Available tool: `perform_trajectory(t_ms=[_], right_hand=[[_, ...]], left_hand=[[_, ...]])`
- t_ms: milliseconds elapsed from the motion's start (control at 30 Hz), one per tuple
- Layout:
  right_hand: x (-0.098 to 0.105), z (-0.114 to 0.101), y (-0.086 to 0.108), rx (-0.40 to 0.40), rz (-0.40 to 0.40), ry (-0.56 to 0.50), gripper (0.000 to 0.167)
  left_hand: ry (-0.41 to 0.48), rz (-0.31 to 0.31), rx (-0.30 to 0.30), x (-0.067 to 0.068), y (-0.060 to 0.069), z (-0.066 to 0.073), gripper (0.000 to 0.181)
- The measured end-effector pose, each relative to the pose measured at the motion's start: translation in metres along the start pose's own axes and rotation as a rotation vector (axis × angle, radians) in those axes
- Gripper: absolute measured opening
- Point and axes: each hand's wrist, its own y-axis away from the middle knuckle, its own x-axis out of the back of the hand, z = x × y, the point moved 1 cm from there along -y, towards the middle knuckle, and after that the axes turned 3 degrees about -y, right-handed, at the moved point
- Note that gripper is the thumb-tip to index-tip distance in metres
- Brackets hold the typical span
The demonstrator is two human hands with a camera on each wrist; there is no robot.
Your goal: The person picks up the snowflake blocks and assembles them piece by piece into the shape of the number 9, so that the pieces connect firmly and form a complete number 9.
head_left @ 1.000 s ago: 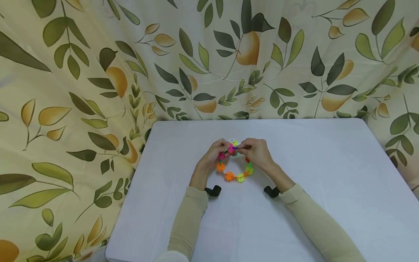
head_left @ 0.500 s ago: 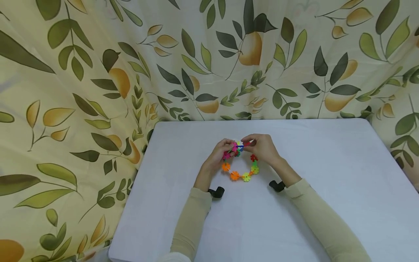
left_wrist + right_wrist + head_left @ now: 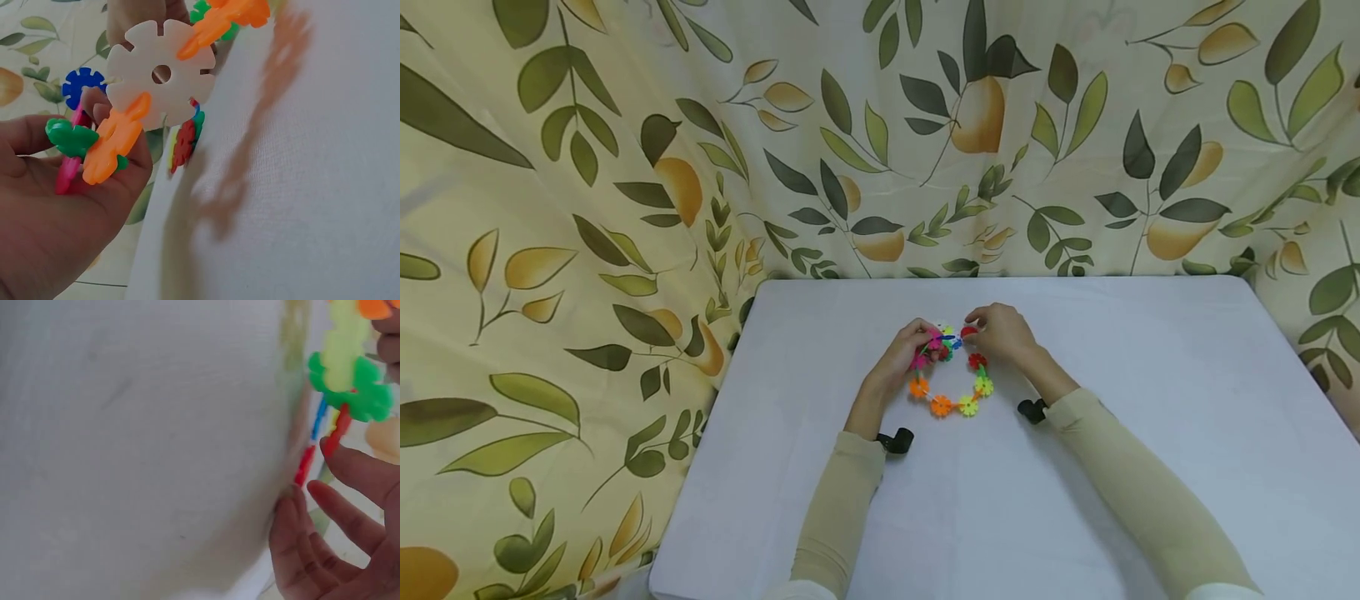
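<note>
A looped chain of colourful flower-shaped interlocking plastic discs is between the hands, with an orange disc (image 3: pixel 941 406) and a yellow disc (image 3: pixel 968 406) on its near side. My left hand (image 3: pixel 904 350) holds the chain at a pink disc (image 3: pixel 935 338). A blue disc (image 3: pixel 84 87) stands by its fingertips, and a white disc (image 3: pixel 161 74) lies further along. On the right, my right hand (image 3: pixel 1004 333) has its fingertips at a red disc (image 3: pixel 969 332), by the blue part. Another red disc (image 3: pixel 977 361), joined to a green disc (image 3: pixel 350 390), sits close to its thumb.
A white-covered table (image 3: pixel 1075 467) lies beneath the hands. Behind it and to the left hangs a leaf-and-fruit patterned curtain (image 3: pixel 820 192). Black wrist devices (image 3: pixel 897 441) sit at both cuffs.
My right hand has shifted right and slightly away from the left hand, and a red disc now shows at its fingertips. The left hand keeps its hold, and the head view has drifted slightly.
</note>
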Motion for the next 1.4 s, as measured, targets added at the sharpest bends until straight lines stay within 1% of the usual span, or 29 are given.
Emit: perform_trajectory(t_ms=[133,233,333,467,600,667,733,933,1000,1033,1167,1300,1400], right_hand=[[-0.003,0.005,-0.005,0.014,0.009,0.009,0.031],[-0.004,0.009,-0.008,0.027,0.026,-0.008,0.027],[-0.003,0.01,-0.009,0.029,0.045,-0.039,0.028],[-0.002,0.013,-0.007,0.02,0.079,-0.063,0.024],[0.002,0.012,-0.002,0.022,0.108,-0.103,0.014],[0.005,0.011,0.002,0.022,0.112,-0.147,0.014],[0.007,0.01,0.004,0.004,0.101,-0.215,0.017],[0.008,0.002,0.011,-0.068,-0.018,-0.577,0.031],[0.008,-0.003,0.014,-0.084,-0.049,-0.673,0.035],[0.008,-0.006,0.016,-0.086,-0.057,-0.703,0.035],[0.009,-0.014,0.022,-0.097,-0.058,-0.766,0.035],[0.009,-0.016,0.026,-0.09,-0.051,-0.784,0.035],[0.007,-0.017,0.027,-0.075,-0.059,-0.795,0.035]], left_hand=[[-0.046,0.028,0.014,0.001,0.0,-0.001,0.013],[-0.077,0.047,0.029,0.002,0.002,-0.001,0.013],[-0.098,0.056,0.033,0.002,0.003,0.0,0.016],[-0.138,0.037,0.018,0.004,0.003,-0.001,0.031],[-0.185,0.018,0.008,0.005,0.004,-0.003,0.034],[-0.198,0.007,0.007,0.005,0.005,-0.002,0.035],[-0.203,-0.005,0.0,0.006,0.005,-0.002,0.038],[-0.196,-0.031,-0.002,0.007,0.004,-0.001,0.046],[-0.19,-0.033,0.004,0.008,0.003,-0.001,0.044],[-0.189,-0.033,0.007,0.009,0.003,0.0,0.043],[-0.188,-0.034,0.019,0.01,0.001,-0.001,0.039],[-0.175,-0.04,0.025,0.01,0.0,-0.002,0.037],[-0.145,-0.061,0.02,0.011,0.0,-0.002,0.035]])
